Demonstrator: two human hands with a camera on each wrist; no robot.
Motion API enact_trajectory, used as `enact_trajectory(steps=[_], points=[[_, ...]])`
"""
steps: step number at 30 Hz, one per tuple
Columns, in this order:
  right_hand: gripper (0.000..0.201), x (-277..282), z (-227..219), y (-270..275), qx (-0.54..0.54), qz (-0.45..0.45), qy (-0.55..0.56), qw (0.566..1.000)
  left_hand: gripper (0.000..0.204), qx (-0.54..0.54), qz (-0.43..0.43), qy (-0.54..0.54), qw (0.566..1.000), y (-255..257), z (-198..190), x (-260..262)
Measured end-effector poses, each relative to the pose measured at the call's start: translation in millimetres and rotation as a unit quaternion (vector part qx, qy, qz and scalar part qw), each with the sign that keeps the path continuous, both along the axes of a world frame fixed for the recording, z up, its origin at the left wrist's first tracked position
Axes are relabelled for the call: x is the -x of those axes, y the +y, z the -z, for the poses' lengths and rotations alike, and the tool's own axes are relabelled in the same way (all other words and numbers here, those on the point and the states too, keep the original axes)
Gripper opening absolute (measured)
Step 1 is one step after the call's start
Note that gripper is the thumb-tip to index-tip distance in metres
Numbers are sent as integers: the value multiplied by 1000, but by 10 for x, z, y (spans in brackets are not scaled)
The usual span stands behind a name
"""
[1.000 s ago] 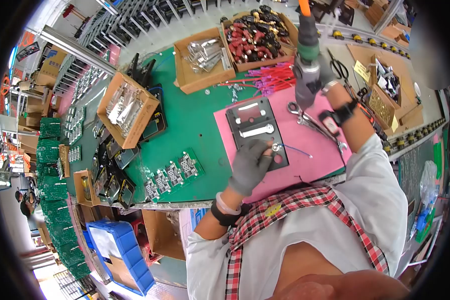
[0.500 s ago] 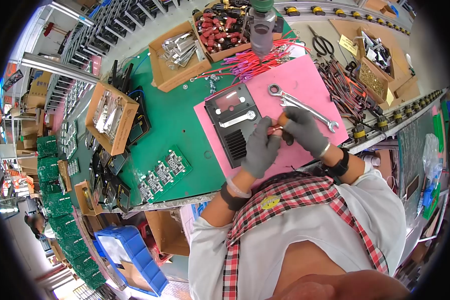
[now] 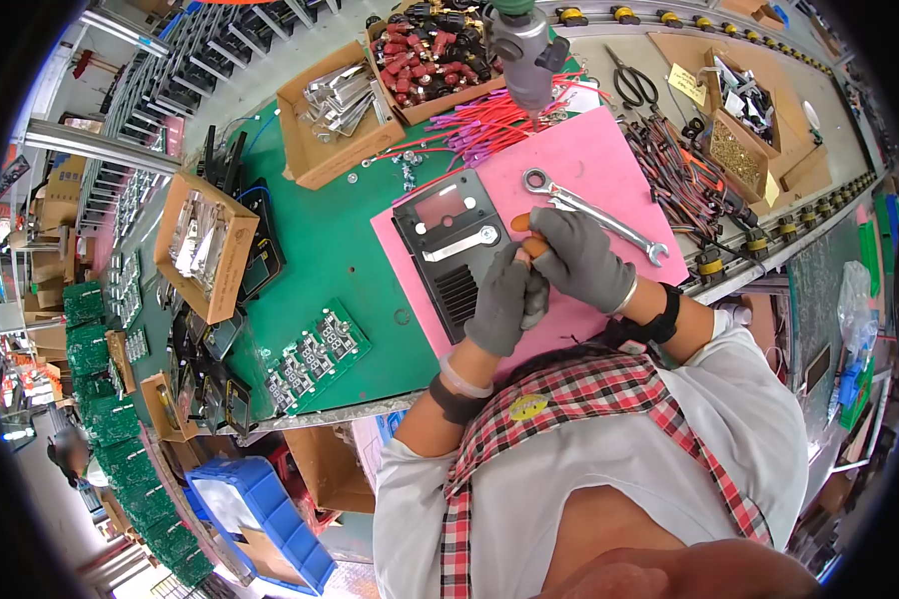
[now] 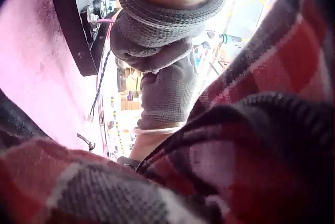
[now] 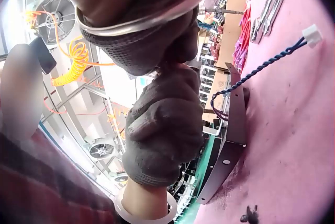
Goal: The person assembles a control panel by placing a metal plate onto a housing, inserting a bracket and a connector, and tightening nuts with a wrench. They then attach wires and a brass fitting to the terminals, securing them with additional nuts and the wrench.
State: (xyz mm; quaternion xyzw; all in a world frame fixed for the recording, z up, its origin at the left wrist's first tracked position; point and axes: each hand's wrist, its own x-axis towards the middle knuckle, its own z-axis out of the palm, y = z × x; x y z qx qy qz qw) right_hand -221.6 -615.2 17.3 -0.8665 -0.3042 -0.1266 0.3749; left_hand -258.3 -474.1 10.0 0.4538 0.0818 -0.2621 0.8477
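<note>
I'm looking at a green table (image 3: pixel 320 240) with a pink mat (image 3: pixel 569 150) on its near right part. On the mat's left side lies the black case (image 3: pixel 459 262). A power driver (image 3: pixel 526 65) hangs over the far side. By the case's right edge, the gloved left hand (image 3: pixel 504 299) and right hand (image 3: pixel 581 265) meet, fingers curled inward; I can't tell whether they pinch anything. A wrench (image 3: pixel 619 231) lies right of them, a silver bar (image 3: pixel 461 243) sits on the case, and my right wrist view shows a twisted wire (image 5: pixel 267 67) ending in a white plug (image 5: pixel 312 35).
</note>
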Motion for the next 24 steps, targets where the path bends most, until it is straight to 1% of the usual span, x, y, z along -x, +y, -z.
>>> enact_trajectory(steps=[3, 6, 7, 8, 9, 10, 12, 13, 14, 17, 18, 19, 20, 23, 24], points=[[35, -6, 53, -2, -30, -19, -31, 999, 26, 52, 28, 23, 998, 80, -4, -6], [47, -141, 108, -178, -49, -93, 44, 994, 26, 51, -17, 31, 998, 73, -12, 27], [48, -136, 144, -221, -107, -76, 122, 984, 26, 43, -20, 42, 998, 73, -16, 18], [48, -131, 189, -264, -164, -59, 198, 964, 26, 35, -24, 52, 998, 67, -20, -5], [49, -126, 175, -275, -218, -41, 273, 936, 26, 28, -27, 62, 997, 51, -16, -25], [42, -89, 147, -278, -207, -39, 278, 937, 27, 29, -21, 46, 998, 31, 19, -27], [40, -33, 59, -207, -149, -22, 287, 946, 28, 28, -2, 15, 999, -1, 98, -24], [40, -35, 38, -175, -121, -15, 290, 949, 27, 27, -2, 21, 999, -13, 85, -32], [40, -52, 75, -157, -72, -21, 206, 976, 26, 26, -4, 28, 999, -22, 58, -35], [38, -98, 107, -191, -86, -55, 164, 981, 25, 29, -20, 51, 998, -8, 53, -35], [37, -102, 145, -227, -150, -40, 242, 958, 25, 31, -26, 59, 997, 4, 62, -34], [37, -110, 196, -287, -211, -24, 317, 924, 24, 25, -25, 60, 998, 4, 69, -42], [37, -125, 219, -326, -268, -8, 390, 881, 23, 21, -24, 61, 998, -14, 79, -52], [34, -64, 99, -206, -229, 9, 377, 898, 23, 18, -8, 54, 998, -75, 119, -56], [31, -80, 152, -207, -171, 15, 314, 934, 23, 17, -1, 46, 999, -86, 123, -77]])
